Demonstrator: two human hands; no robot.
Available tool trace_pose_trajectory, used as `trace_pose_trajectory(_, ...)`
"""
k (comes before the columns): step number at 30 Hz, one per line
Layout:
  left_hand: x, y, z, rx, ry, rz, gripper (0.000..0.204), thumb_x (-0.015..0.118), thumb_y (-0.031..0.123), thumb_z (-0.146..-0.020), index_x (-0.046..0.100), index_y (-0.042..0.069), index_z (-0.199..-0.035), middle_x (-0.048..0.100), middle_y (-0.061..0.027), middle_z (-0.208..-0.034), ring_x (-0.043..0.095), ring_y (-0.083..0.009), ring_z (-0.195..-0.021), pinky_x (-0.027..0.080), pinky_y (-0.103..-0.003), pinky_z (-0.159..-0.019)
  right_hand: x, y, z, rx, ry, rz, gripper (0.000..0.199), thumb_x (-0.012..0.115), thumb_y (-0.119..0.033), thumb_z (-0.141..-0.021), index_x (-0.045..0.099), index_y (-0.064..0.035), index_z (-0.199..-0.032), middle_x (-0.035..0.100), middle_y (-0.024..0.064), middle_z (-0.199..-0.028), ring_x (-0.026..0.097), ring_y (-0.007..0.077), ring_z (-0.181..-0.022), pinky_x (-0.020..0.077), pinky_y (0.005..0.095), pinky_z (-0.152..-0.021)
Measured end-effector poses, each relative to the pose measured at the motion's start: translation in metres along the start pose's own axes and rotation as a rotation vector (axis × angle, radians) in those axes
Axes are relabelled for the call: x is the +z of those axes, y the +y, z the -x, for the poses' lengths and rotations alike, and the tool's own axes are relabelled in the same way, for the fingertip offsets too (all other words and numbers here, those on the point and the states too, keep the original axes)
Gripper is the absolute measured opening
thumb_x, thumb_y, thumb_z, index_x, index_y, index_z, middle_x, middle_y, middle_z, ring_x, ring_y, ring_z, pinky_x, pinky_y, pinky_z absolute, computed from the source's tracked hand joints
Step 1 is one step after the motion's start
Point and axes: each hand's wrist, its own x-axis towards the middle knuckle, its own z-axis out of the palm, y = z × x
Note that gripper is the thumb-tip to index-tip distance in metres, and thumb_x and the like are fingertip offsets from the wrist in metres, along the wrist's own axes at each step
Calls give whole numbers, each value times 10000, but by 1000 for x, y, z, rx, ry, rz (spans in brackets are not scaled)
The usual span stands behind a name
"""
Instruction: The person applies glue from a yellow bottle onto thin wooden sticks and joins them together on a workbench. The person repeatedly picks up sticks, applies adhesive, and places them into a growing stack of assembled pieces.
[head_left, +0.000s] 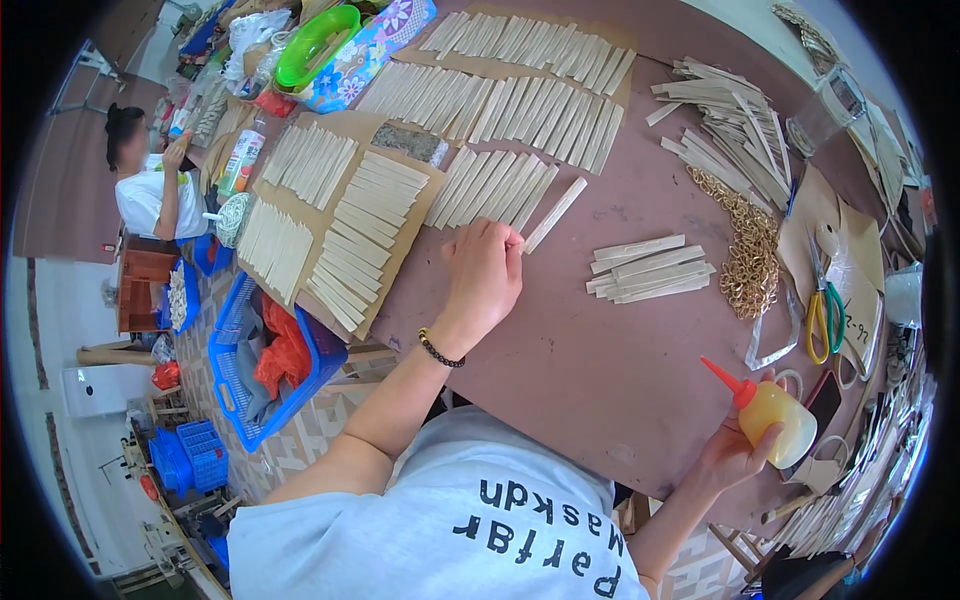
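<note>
Pinching the near end of a pale wooden strip point(553, 214), the left hand point(483, 278) had its fingertips closed narrow on it, likely to keep it flat and lined up at the end of the nearest row of strips point(495, 187). The strip lay on the brown tabletop point(590, 370), angled up and right, just beside that row. It looked thin, flat, long, cream coloured, same as the others. The right hand point(738, 450) was wrapped around a yellow squeeze bottle point(775, 418) with a red nozzle, held off the near table edge, nozzle tilted up-left, probably parked ready and kept from dripping. A small loose stack of strips point(648, 270) sat near, between the held strip and a pile of gold chain point(745, 250). Green-handled scissors point(825, 310) lay further right.
</note>
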Motion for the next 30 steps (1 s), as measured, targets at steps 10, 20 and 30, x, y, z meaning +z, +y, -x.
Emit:
trace_pose_trajectory(10, 3, -2, 9, 10, 37, -85, 109, 613, 85, -826, 549, 111, -909, 529, -33, -885, 505, -244, -890, 325, -411, -791, -4, 2, -1, 21, -7, -2, 569, 542, -281, -934, 320, 44, -1344, 442, 186, -1350, 417, 357, -1283, 438, 477, -1019)
trace_pose_trajectory(20, -1, 23, -15, 172, 77, -35, 379, 696, 68, -716, 475, 106, -1022, 467, -78, -988, 457, -267, -947, 299, -415, -813, -5, 0, -2, 37, 19, -17, 571, 543, -277, -932, 319, 47, -1346, 444, 187, -1348, 423, 350, -1281, 441, 472, -1018)
trace_pose_trajectory(30, 22, 24, -50, 217, 103, -76, 466, 703, 37, -647, 469, 106, -1045, 423, -105, -1101, 427, -300, -1054, 273, -453, -888, -10, -1, -4, 40, 1, -90, 571, 557, -247, -926, 300, 42, -1347, 440, 198, -1344, 418, 379, -1275, 475, 487, -981)
